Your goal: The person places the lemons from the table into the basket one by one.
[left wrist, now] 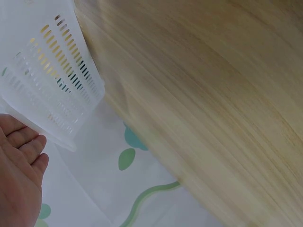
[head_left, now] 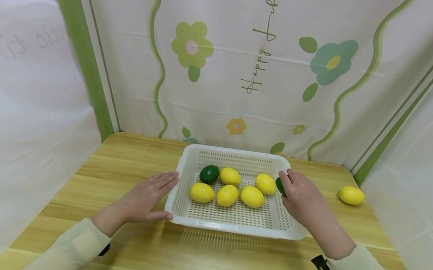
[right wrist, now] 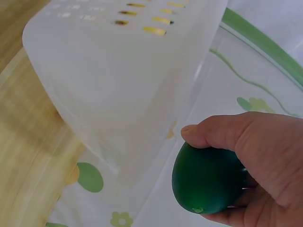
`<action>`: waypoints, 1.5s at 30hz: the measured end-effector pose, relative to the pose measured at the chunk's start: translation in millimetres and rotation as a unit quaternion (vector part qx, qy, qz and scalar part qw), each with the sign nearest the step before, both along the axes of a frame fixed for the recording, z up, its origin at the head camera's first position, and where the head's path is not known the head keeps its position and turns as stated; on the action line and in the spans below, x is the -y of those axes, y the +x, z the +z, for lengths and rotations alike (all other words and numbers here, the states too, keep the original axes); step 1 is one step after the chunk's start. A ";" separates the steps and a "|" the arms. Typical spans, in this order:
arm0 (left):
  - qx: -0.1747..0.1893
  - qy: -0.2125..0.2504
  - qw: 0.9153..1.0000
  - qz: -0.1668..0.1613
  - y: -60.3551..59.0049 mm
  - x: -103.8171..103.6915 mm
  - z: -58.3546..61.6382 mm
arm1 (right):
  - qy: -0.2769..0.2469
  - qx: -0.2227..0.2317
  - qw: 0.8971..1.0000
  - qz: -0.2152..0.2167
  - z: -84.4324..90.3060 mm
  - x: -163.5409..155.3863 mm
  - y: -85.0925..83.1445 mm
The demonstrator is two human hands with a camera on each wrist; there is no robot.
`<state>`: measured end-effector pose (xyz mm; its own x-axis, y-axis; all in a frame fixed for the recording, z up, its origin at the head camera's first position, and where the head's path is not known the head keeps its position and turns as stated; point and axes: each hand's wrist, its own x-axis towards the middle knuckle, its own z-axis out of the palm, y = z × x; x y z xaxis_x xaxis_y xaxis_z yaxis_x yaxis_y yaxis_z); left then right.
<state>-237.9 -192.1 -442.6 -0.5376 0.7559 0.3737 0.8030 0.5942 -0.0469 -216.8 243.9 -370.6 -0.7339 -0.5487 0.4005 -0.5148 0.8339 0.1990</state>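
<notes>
- Over the right rim of the white basket (head_left: 231,224), the right hand (head_left: 304,201) curls its grip round a dark green lime (right wrist: 208,178): the thumb lies over the top of the fruit and the fingers wrap it from below.
- From the right wrist view the lime is smooth, matt and egg-shaped, with a small pale nub at its lower end.
- From the head view only a sliver of that lime shows at the basket's right wall; the hand covers the rest.
- On the left, the left hand (head_left: 146,198) lies flat against the basket's left wall, fingers straight and together, thumb at the near corner, closed on nothing.
- Inside the basket lie a second green lime (head_left: 209,174) at the back left and five yellow lemons (head_left: 227,195), all close together.
- One more lemon (head_left: 351,195) lies alone on the wooden desk (head_left: 203,261), well apart to the right of the basket.
- From the left wrist view only the palm edge and a few fingertips show at the lower left corner; the basket's slotted wall is blurred.
- From the right wrist view the basket wall is a pale, out-of-focus sheet, and its contents cannot be made out.
- Both cream sleeves are cut off at the bottom edge of the head view.
</notes>
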 end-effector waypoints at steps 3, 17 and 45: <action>0.003 -0.001 1.000 0.003 0.0 0.0 -0.4 | 0.006 0.003 1.000 0.004 -3.4 5.1 -0.2; 0.007 -0.001 1.000 0.007 -0.5 0.9 -2.6 | 0.025 0.006 0.999 0.025 -11.8 26.7 2.1; 0.005 0.008 1.000 0.002 -1.1 -0.1 -1.6 | 0.019 0.105 0.993 0.049 -25.6 50.1 -5.8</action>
<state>-239.0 -192.0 -444.3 -0.5439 0.7484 0.3795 0.8014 0.5974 -0.0295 -222.6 193.7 -396.2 -0.7412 -0.6336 0.2217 -0.6270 0.7714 0.1087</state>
